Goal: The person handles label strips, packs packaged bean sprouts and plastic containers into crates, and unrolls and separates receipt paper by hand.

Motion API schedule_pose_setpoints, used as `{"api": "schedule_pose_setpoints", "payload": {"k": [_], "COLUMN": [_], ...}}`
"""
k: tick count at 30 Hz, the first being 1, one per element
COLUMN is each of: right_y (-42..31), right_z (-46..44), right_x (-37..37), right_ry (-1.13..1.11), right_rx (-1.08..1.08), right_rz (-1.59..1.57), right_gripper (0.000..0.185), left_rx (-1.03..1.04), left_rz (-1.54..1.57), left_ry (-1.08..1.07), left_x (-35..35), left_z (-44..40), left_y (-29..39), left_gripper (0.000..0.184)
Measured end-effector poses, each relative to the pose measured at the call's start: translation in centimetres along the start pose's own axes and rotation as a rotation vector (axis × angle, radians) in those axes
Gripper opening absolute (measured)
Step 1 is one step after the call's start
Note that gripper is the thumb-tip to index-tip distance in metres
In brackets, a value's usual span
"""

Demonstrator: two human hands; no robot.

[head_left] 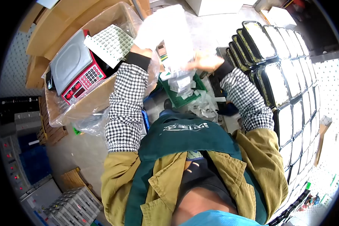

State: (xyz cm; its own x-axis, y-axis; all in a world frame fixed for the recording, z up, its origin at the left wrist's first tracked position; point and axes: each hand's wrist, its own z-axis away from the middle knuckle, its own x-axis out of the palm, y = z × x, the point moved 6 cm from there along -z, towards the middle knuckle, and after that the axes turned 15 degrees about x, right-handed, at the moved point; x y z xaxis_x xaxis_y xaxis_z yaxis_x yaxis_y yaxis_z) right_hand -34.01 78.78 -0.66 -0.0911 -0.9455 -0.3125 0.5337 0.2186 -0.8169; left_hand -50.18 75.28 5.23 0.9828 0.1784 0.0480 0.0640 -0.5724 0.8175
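A bright white, washed-out sheet or bag (165, 32) hangs between my hands; glare hides what kind it is. My left hand (141, 51) is at its left edge, its fingers lost in the glare. A sheet of small printed labels (111, 43) lies close beside that hand, over the carton. From the other side my right hand (206, 62) reaches to the lower right edge of the white piece, fingers closed at it though blurred. Below them, a green basket (180, 101) holds crumpled white paper or film.
To the left, a red-and-silver weighing scale (73, 69) sits on a plastic-lined carton (90, 94). Stacked black trays with pale covers (277, 83) rise close on my right. Clear plastic wrap (205, 107) lies by the basket. Grey equipment (71, 207) stands lower left.
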Motion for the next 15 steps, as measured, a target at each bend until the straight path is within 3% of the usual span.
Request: {"api": "schedule_pose_setpoints", "payload": {"k": [1, 4, 5, 7, 9, 11, 12, 13, 14, 15], "right_y": [1.8, 0.9, 0.1, -0.7, -1.0, -0.8, -2.0, -1.0, -1.0, -0.7], "right_z": [-0.9, -1.5, -1.4, -2.4, -0.9, 0.2, 1.4, 1.7, 2.6, 1.8], "right_x": [1.6, -1.2, -2.6, -5.3, -5.8, -3.3, -1.0, 0.3, 2.5, 2.9], "right_ry": [-0.129, -0.021, -0.033, -0.024, 0.036, 0.314, 0.431, 0.145, -0.139, -0.112], "right_rx": [-0.002, -0.130, -0.145, -0.191, -0.168, -0.516, -0.671, -0.410, -0.137, -0.225], "right_rz": [-0.248, -0.376, -0.586, -0.748, -0.796, 0.145, 0.635, 0.261, -0.112, -0.266], "right_gripper": [0.086, 0.046, 0.030, 0.032, 0.039, 0.042, 0.044, 0.045, 0.046, 0.045], "left_rx": [-0.098, -0.119, -0.168, -0.156, -0.503, -0.233, -0.191, -0.150, -0.295, -0.441], "left_rz": [-0.034, 0.005, 0.040, -0.016, 0.602, 0.069, 0.176, 0.285, 0.399, 0.512], "left_ry": [0.048, 0.031, -0.014, -0.076, 0.094, -0.121, -0.088, -0.060, 0.084, 0.228], "left_x": [-1.8, -3.6, -1.3, 2.2, 4.1, 3.0, 2.1, 1.1, 0.9, 1.3], "left_z": [-0.5, 2.0, 3.5, 6.1, 8.4, 4.5, 3.3, 2.1, 1.9, 1.3], "left_y": [-1.0, -7.1, -7.1, -6.7, -6.4, -3.3, -3.1, -2.9, -2.7, -1.7], "left_gripper": [0.045, 0.036, 0.043, 0.049, 0.041, 0.041, 0.048, 0.057, 0.063, 0.071]}}
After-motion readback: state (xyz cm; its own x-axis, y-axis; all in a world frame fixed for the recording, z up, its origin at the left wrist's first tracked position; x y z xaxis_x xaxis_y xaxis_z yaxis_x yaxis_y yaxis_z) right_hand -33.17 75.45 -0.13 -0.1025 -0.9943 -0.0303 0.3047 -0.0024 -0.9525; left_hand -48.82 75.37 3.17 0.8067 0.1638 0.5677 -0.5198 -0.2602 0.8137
